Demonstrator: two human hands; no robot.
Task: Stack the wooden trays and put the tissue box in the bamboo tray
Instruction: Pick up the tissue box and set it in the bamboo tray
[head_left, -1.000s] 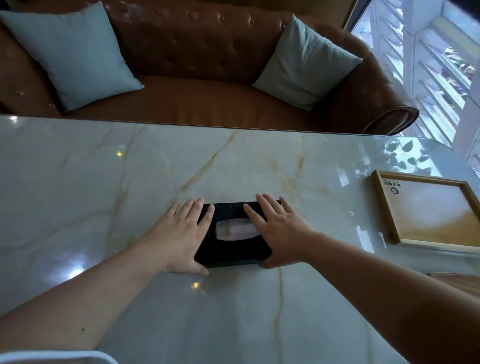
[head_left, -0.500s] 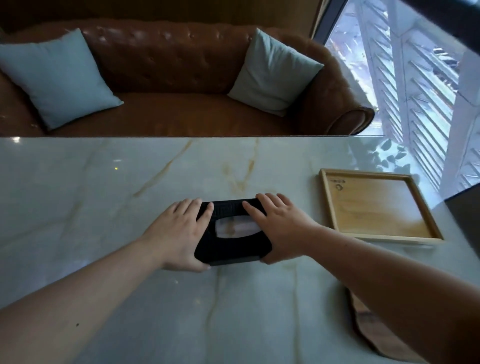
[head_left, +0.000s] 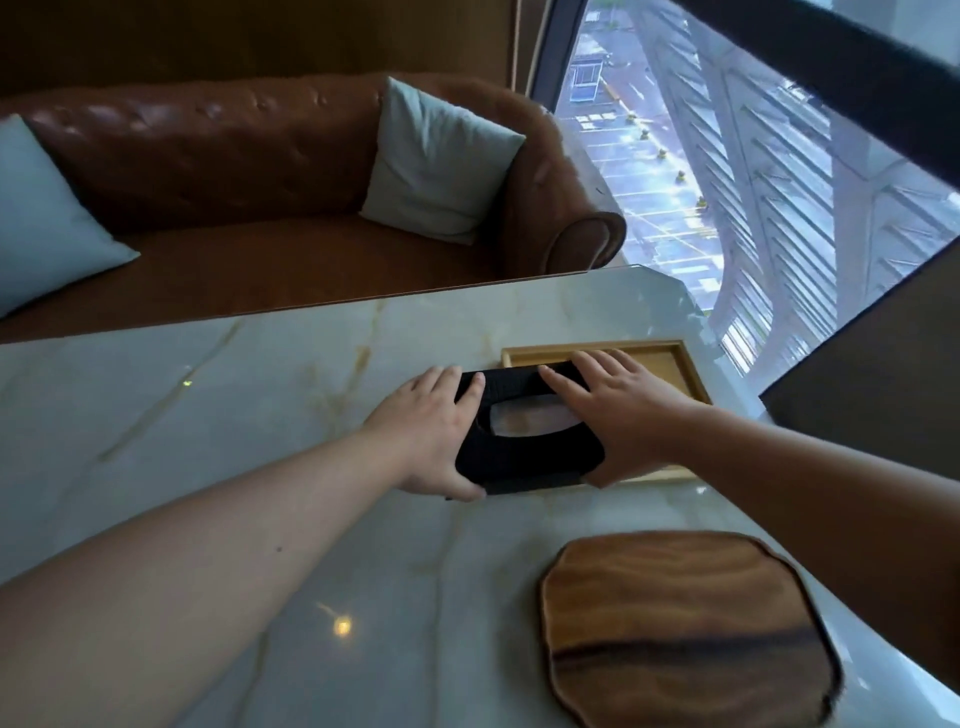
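A black tissue box (head_left: 524, 457) with a pale tissue showing in its top slot is held between both my hands. My left hand (head_left: 426, 431) grips its left end and my right hand (head_left: 618, 410) grips its right end. The box hangs partly over the near left part of the light bamboo tray (head_left: 670, 364), a square tray with a raised rim at the table's far right. Whether the box touches the tray I cannot tell. A dark wooden tray (head_left: 685, 629) with rounded corners lies flat on the table near me, at the right.
The marble table (head_left: 234, 426) runs left and toward me. Its right edge is close behind the bamboo tray, next to a big window (head_left: 727, 182). A brown leather sofa (head_left: 234, 171) with two pale blue cushions stands beyond the far edge.
Both hands have carried the tissue box rightward from the middle of the table to over the bamboo tray. The view has swung right, bringing the dark wooden tray into sight.
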